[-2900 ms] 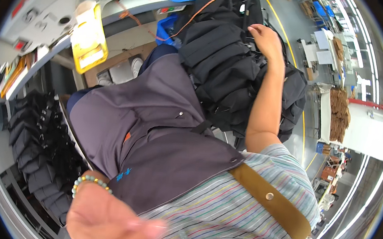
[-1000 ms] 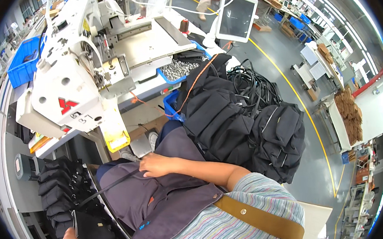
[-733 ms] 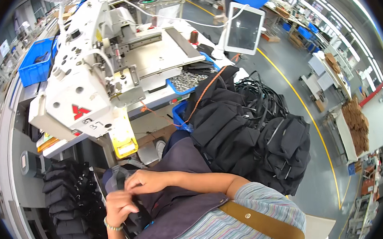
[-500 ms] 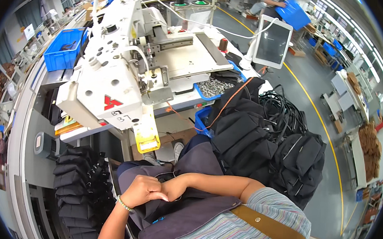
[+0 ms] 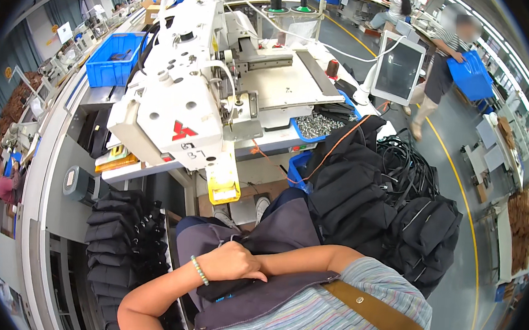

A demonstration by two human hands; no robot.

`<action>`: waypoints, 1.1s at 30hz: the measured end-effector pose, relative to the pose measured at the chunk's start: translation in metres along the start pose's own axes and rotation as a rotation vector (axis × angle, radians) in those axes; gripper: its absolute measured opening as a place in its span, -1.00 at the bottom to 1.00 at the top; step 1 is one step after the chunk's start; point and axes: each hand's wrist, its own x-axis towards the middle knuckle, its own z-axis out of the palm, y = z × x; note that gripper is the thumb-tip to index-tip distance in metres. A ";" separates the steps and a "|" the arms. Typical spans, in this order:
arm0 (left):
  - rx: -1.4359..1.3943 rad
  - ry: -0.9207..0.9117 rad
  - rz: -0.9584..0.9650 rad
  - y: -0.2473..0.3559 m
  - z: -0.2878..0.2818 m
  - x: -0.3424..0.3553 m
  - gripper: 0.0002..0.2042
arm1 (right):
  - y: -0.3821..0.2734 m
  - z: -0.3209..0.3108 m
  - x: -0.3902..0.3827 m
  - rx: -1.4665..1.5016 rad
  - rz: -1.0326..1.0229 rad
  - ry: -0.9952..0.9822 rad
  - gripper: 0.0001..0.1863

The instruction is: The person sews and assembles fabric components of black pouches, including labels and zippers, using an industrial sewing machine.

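Note:
My left hand (image 5: 238, 262), with a bead bracelet at the wrist, is closed over my lap with its thumb pointing right; what it grips is hidden. My right forearm (image 5: 298, 259) comes across from the right, and its hand is hidden behind my left hand. Black fabric (image 5: 225, 290) lies under both hands on my dark apron (image 5: 282, 224). Beside my left leg hangs a row of black fabric pieces (image 5: 109, 234). A large pile of black fabric pieces (image 5: 350, 211) with looped straps (image 5: 402, 162) is at my right.
Ahead stand a white sewing machine (image 5: 152, 108), yellow tray (image 5: 223, 186), blue bins (image 5: 109, 62), metal-parts tray (image 5: 316, 127) and tablet (image 5: 397, 67). An orange cord (image 5: 339, 150) crosses the pile. A co-worker (image 5: 439, 73) carries a blue crate (image 5: 470, 75) along the aisle; another (image 5: 5, 187) is far left.
My hands have come together over my lap, my left swinging in from the lower left. The view has tilted up toward the machine. A co-worker with a blue crate has moved right along the aisle.

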 end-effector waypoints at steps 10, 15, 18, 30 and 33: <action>0.232 0.414 -0.576 -0.031 -0.020 -0.035 -0.62 | -0.176 -0.152 0.021 0.318 0.356 0.198 -0.75; -0.293 0.574 -0.812 -0.034 -0.012 -0.019 -0.75 | -0.203 -0.184 0.011 0.006 0.344 0.239 -0.82; -1.033 0.367 -0.672 -0.049 -0.011 -0.024 -0.76 | -0.209 -0.202 0.011 0.085 0.309 0.368 -0.79; -1.313 0.418 0.035 -0.002 0.063 0.006 -0.62 | -0.190 -0.165 0.065 0.751 0.279 0.201 -0.76; -1.380 0.437 -0.028 0.003 0.070 0.019 -0.62 | -0.187 -0.154 0.074 0.699 0.341 0.131 -0.71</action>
